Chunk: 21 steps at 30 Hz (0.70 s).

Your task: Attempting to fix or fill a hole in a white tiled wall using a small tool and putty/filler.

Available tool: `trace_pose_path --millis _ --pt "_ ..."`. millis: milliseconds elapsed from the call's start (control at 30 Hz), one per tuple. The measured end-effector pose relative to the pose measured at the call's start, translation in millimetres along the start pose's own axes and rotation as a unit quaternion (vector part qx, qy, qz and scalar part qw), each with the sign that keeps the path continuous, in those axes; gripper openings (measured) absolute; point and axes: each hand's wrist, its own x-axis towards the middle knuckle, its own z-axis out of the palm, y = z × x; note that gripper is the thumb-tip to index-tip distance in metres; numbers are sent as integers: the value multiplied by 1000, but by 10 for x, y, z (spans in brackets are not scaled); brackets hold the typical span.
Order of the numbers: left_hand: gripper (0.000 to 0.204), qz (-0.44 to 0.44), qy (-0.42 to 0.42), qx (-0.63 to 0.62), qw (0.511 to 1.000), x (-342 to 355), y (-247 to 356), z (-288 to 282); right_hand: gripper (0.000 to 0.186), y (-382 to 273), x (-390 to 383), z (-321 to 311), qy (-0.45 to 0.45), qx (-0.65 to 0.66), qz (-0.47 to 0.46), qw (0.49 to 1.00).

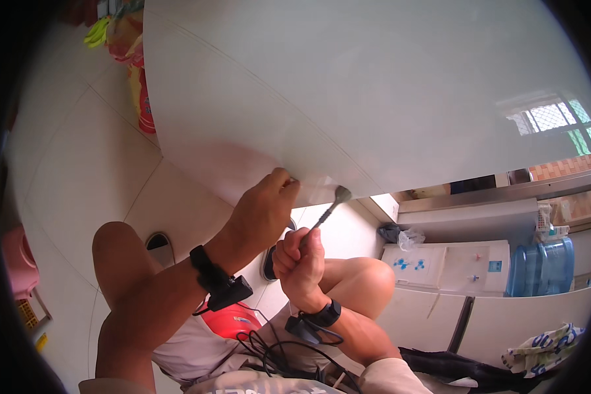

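Gripping a tool point(326, 215) in the right fingers point(286, 255), with head out beyond them by the edge of the table point(322, 85). Holding the left fingers point(280, 177) pinched together, up and left of the right; cannot tell whether around anything.

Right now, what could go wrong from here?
The dark-handled tool in the right hand has its head at the glossy white panel's near edge, so it might mark that surface.

The left hand is close to the tool's head; a slip could catch its fingers.

Loose black cables looped below both hands could snag if an arm moves.
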Motion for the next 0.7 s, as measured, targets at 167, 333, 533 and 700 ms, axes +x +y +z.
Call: trace_pose_path --millis 167,333,533,700 --pt "9 -158 -97 113 976 -295 -518 -10 53 244 -7 -126 31 -48 47 997" --pt "5 -216 -111 135 961 -323 -583 -252 51 356 31 -194 114 -93 183 972" --pt "5 -221 -65 115 966 -236 -600 -409 51 -129 98 208 36 -165 -40 985" --pt "6 -192 -9 73 979 -103 -525 -448 52 190 71 3 79 -100 130 983"
